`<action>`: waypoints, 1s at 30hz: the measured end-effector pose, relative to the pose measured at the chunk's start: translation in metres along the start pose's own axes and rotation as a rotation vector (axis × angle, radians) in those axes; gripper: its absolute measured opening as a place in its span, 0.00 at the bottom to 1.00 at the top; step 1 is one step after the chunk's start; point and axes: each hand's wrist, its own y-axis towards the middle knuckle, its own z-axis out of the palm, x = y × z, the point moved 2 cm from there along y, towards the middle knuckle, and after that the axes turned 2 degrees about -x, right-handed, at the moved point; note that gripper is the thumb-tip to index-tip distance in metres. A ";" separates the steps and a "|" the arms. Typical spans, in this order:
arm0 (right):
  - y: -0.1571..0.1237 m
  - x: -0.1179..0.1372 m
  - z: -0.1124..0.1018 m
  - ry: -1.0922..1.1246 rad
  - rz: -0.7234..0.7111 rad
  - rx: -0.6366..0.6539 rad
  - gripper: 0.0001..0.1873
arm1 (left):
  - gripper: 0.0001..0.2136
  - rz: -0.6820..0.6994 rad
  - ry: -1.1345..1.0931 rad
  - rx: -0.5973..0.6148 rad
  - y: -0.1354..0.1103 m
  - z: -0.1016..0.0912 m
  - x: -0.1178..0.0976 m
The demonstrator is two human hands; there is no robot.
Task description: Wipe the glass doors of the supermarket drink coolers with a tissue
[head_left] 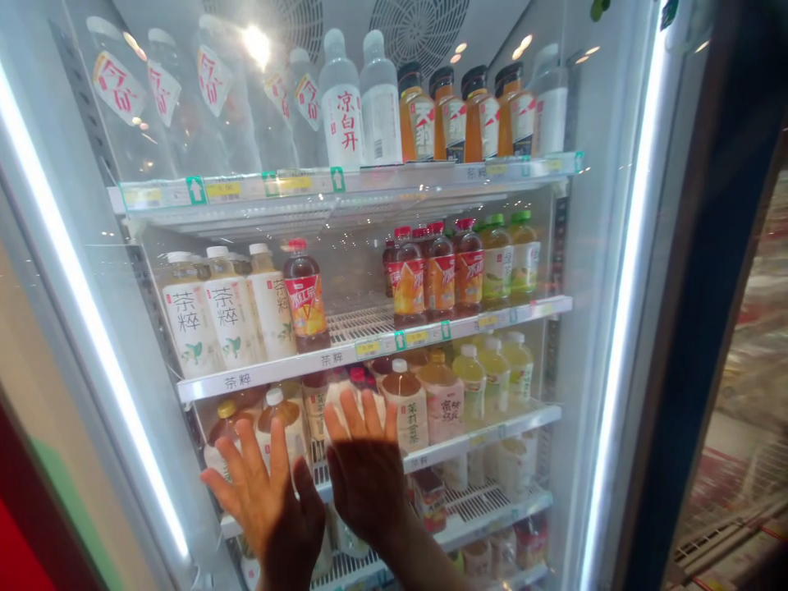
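The left hand [264, 492] and the right hand [366, 480] are raised side by side, fingers spread, backs toward the viewer, neither gripping anything. In front of them stands what looks like a clear glass pane [357, 271], marked by bright reflections; whether the palms touch it, I cannot tell.

To hold this pose well, I judge, both wrists should stay loose and the palms parallel to the pane; any contact would be best light and even, rather than driven through the fingertips.

Beyond the hands, on the third shelf down, a white-capped bottle with brown contents and a pale label [403, 410] sits just right of the right hand's fingers. Three pale yellow-green bottles with whitish caps [494, 373] stand farther right; others are partly hidden, so I leave them uncounted.

On the second shelf, the front row shows three white-labelled, white-capped tea bottles [231, 320] at left, four dark red-capped bottles with red-orange labels [308, 300], and two green-capped bottles [497, 263] at right. The top shelf carries five clear bottles with diamond labels [213, 82], two clear white-labelled bottles [341, 115], four amber black-capped bottles [448, 119] and one more clear bottle [550, 111] far right.
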 end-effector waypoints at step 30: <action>0.009 -0.273 -0.105 -0.105 0.057 -0.068 0.39 | 0.34 0.012 -0.135 -0.045 0.023 0.096 -0.277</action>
